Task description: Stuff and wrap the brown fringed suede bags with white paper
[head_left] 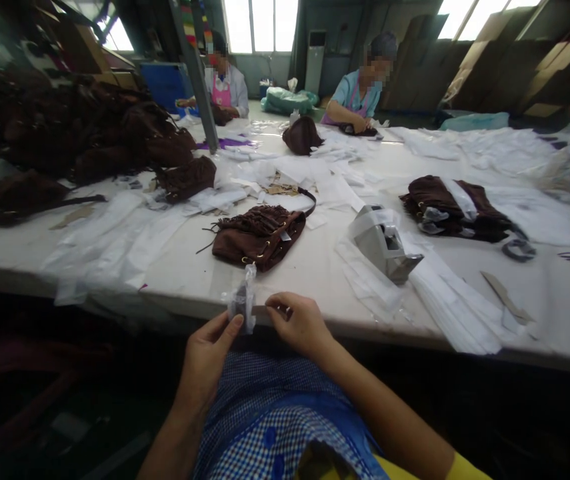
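Observation:
At the table's front edge, my left hand (215, 337) pinches a small dark piece wrapped in clear plastic (243, 303); its exact kind is hard to make out. Close on its right, my right hand (299, 323) is closed, thumb against fingers, on a thin brown strip (261, 310) that runs to the wrapped piece. Just beyond both hands lies a dark brown fringed handbag (259, 237) on its side, with gold rings along its opening and its strap toward the back. A grey tape dispenser (382, 243) stands to the right of the bag.
Brown bags form a large pile (79, 127) at the left. White tissue sheets (455, 300) and plastic sleeves (115, 240) cover parts of the table (325, 293). Another wrapped brown bag (457, 207) lies right. Two people (357, 97) work across the table near a metal post (195, 80).

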Demonstrator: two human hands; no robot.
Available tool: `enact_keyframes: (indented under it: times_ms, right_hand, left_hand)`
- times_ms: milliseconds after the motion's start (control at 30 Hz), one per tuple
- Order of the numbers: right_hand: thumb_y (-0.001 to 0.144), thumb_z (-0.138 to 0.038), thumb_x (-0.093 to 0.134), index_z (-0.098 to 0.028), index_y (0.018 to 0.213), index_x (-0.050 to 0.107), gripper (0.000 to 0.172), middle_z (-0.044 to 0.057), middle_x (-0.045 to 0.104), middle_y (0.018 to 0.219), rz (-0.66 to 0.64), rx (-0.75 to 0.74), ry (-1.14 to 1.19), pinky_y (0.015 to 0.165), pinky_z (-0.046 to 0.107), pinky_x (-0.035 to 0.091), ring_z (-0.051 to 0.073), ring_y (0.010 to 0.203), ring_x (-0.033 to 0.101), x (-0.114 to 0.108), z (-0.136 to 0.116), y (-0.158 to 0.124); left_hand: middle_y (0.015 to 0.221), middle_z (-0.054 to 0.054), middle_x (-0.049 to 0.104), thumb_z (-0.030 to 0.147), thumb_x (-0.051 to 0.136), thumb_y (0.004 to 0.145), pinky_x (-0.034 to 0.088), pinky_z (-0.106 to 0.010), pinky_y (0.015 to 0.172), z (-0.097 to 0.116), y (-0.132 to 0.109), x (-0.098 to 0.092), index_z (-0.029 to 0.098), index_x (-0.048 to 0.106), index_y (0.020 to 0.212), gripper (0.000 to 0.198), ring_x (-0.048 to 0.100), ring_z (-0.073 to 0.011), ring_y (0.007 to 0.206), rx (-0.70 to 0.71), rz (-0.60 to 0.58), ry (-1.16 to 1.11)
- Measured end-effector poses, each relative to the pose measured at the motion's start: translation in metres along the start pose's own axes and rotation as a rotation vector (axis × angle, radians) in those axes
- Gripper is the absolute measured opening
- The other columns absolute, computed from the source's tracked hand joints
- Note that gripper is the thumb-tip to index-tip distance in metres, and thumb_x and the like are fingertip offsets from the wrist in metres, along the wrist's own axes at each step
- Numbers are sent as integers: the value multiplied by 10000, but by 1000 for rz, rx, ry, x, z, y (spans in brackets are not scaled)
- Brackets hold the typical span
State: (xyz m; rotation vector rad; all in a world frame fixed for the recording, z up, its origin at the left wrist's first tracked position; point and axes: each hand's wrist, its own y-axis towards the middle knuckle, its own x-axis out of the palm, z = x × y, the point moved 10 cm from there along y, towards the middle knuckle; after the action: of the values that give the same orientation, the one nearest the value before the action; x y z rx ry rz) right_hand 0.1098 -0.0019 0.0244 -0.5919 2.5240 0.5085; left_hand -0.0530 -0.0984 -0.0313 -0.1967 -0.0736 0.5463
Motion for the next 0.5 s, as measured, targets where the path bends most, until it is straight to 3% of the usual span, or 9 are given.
enact_keyframes:
  times_ms: [233, 400, 500]
  right_hand:
    - [835, -249, 639, -218, 874, 701, 79, -7, 724, 794, 1, 85, 107, 697, 248, 481, 147, 728, 657, 20, 7, 9]
    - [838, -219, 620, -232, 856, 695, 78, 2, 716, 809, 79, 53, -69, 711, 269, 458, 163, 749, 639, 16, 1, 9]
    - [826, -228, 633, -220, 844, 694, 63, 6, 711, 799, 39, 49, 109, 715, 268, 473, 162, 748, 641, 21, -1, 10]
  left_hand:
    - [1152, -45, 737, 462, 742, 772, 499, -402, 1011, 20, -5, -8, 225, 739, 1127, 427, 665, -290, 1118, 173, 100, 309]
    - [1147, -56, 739, 466, 726, 779, 505, -407, 1011, 28, -9, -6, 212, 747, 1108, 416, 661, -296, 1128, 212, 110, 345]
    - [1137, -62, 743, 467, 728, 773, 510, -411, 1004, 29, -8, -4, 202, 752, 1095, 418, 666, -300, 1117, 198, 95, 322]
